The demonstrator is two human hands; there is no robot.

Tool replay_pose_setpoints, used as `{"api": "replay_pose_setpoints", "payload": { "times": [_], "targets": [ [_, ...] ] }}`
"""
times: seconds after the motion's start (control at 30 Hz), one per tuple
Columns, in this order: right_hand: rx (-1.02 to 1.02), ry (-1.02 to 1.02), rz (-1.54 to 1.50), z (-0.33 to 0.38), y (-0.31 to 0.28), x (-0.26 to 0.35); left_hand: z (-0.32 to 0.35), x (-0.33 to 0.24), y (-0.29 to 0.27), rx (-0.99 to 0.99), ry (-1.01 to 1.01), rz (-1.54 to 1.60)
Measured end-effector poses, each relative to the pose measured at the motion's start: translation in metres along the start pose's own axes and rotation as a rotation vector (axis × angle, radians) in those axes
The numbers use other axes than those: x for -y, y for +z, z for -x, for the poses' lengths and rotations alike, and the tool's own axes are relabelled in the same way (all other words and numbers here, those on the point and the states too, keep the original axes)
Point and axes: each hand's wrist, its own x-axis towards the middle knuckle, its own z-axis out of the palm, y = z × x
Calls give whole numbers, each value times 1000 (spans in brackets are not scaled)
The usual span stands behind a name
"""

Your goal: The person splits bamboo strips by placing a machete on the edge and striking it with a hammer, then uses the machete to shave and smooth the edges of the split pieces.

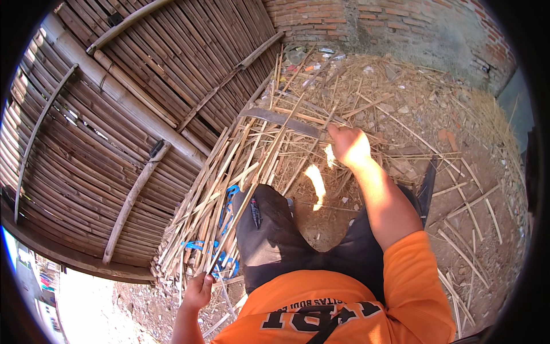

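Note:
My right hand is closed round the handle end of a machete, out ahead of my knees. The machete's long grey blade points left and lies across the upper ends of several bamboo strips. Low on the left, my left hand is closed on the near end of a thin bamboo strip, which slants up and away toward the blade. Beside my left leg lies a thick heap of split bamboo strips, with blue cord looped among them. The machete's handle is mostly hidden by my fingers.
A bamboo slat wall with pole braces rises on the left. A brick wall stands at the far side. Loose strips litter the dirt on the right, and bits of rubbish lie near the far corner.

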Motion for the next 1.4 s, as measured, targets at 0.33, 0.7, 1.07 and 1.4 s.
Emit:
{"api": "replay_pose_setpoints", "payload": {
  "times": [0.33, 0.7, 1.07, 1.4],
  "targets": [
    [105, 133, -354, 9, 1, 46, 7, 42, 16, 77, -208, 304],
    [-88, 168, -109, 0, 5, -14, 6, 3, -17, 150, -226, 111],
    [70, 262, -591, 9, 13, -12, 5, 17, -11, 169, -280, 182],
    [-34, -352, -185, 14, 1, 21, -7, 16, -3, 202, -241, 225]
  ]
}}
